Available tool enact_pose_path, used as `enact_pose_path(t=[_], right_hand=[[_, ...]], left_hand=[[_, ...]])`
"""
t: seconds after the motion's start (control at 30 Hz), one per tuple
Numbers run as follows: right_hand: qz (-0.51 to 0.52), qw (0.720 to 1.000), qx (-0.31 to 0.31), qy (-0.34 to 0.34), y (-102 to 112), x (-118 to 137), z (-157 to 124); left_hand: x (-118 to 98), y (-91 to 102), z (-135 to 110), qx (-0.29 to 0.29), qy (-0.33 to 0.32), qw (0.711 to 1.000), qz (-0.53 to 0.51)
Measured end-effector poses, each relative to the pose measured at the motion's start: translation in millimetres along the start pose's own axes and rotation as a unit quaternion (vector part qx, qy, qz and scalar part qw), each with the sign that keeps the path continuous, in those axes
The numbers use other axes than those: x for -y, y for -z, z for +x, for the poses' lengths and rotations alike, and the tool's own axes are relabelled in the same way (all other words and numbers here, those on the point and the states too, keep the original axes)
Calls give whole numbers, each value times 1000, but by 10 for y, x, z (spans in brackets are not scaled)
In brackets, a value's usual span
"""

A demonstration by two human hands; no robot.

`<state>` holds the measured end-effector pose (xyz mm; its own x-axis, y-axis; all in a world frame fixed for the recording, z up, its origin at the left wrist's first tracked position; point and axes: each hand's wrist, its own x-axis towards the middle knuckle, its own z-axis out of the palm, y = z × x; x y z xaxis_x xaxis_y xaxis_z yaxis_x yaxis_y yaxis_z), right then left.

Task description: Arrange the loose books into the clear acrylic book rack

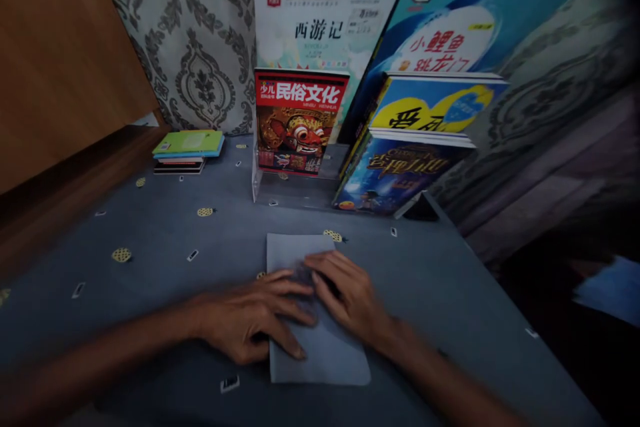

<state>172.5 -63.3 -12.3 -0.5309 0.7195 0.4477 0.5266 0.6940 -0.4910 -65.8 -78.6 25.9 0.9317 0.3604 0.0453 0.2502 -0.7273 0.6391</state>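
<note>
At lower centre, grey paper (333, 347) lies flat on the table (165, 293). The left hand (255, 320) rests on it, fingers spread and unclenched, apparently steadying it; the right hand (353, 290) bends over it, grasp undeterminable through blur. Upper centre: red book (303, 127), "民俗文化", and pale book (320, 23), "西游记", stand face-out, presumably for display.

The pale sheet (330, 353) is looking like smooth, matt paper. Counter (163, 233) is showing a dull, smooth finish, cloth or plastic, hard to say. That rack (305, 190) is passing for clear, shiny plastic, and the brown panel (60, 67) is looking like smooth wood.
</note>
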Motion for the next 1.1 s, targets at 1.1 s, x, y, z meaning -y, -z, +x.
enact_pose_path(t=[1.1], right_hand=[[-168,977,103,-80,46,-13,71]], left_hand=[[276,-159,416,-186,229,873,388]])
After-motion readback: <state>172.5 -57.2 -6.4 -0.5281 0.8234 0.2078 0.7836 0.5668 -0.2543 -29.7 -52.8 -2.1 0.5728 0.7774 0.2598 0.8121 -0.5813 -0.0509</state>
